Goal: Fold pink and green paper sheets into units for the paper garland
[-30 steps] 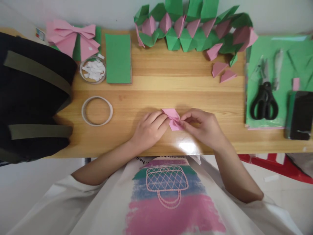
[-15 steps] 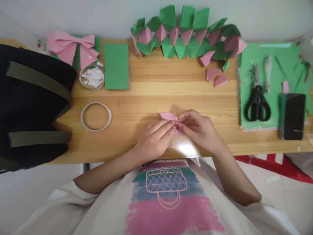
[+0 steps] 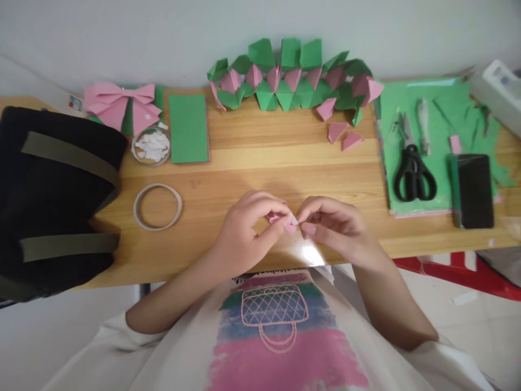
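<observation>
Near the table's front edge, my left hand (image 3: 252,231) pinches a small folded pink paper piece (image 3: 290,226), mostly covered by the fingers. A small white bit (image 3: 293,219) shows at its right end. My right hand (image 3: 331,225) meets that end with thumb and forefinger pressed together at the white bit; whether they grip it is too small to tell. Farther back stands a row of folded green and pink paper (image 3: 285,81), with loose pink folded pieces (image 3: 337,131) in front of its right end.
On the wooden table (image 3: 244,174) at left lie a tape ring (image 3: 136,207), a dish of white bits (image 3: 151,146), green sheets (image 3: 188,129), a pink bow (image 3: 118,103) and a black bag (image 3: 52,190). Scissors (image 3: 414,174) and a phone (image 3: 474,190) are at right.
The pink piece has been turned and lies more hidden in my left fingers, with the white bit now showing. My left hand has lifted off flat contact into a pinch. The view has shifted slightly.
</observation>
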`<state>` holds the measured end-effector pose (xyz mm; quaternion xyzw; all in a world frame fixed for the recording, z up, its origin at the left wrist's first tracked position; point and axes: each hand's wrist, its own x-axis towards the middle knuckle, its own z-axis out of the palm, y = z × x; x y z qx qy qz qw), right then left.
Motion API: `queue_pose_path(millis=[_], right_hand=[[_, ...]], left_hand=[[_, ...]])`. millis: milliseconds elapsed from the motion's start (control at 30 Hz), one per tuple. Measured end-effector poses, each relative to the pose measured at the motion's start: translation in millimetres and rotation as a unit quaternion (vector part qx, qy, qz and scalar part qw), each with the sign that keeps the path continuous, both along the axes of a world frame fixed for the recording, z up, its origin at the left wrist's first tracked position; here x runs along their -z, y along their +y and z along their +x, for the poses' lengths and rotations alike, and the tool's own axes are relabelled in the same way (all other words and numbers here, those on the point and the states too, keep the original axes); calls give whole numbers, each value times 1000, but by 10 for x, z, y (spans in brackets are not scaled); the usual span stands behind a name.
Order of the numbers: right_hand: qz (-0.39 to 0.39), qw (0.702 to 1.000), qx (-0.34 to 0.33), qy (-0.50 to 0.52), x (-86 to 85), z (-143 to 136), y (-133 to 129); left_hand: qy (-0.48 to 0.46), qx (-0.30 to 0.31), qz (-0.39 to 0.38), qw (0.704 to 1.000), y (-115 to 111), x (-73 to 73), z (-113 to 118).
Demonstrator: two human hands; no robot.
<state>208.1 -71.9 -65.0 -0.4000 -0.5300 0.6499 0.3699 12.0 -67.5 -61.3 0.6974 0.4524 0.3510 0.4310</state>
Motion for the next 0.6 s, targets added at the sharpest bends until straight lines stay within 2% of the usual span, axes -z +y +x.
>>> queue_pose_path(millis=[67,200,267,433,600], right_hand=[[11,1000,14,-19,-4,-9,-10],[51,985,122,-115,-41,-67,-50],[77,971,155,-163,-74,-102,-76],[130,958,150,-208,-136,-152,-116],[133,959,143,-207,-151,-161,-117]], left_hand=[[-2,-3,-16,1000,6,-35,-3],[-30,-38,-50,998,-7,-51,-15],[-39,-52,-64,996,-19,-49,-12],[-14,-41,-67,997,-45,-53,7],[-4,-49,-47,998,-60,-53,4]])
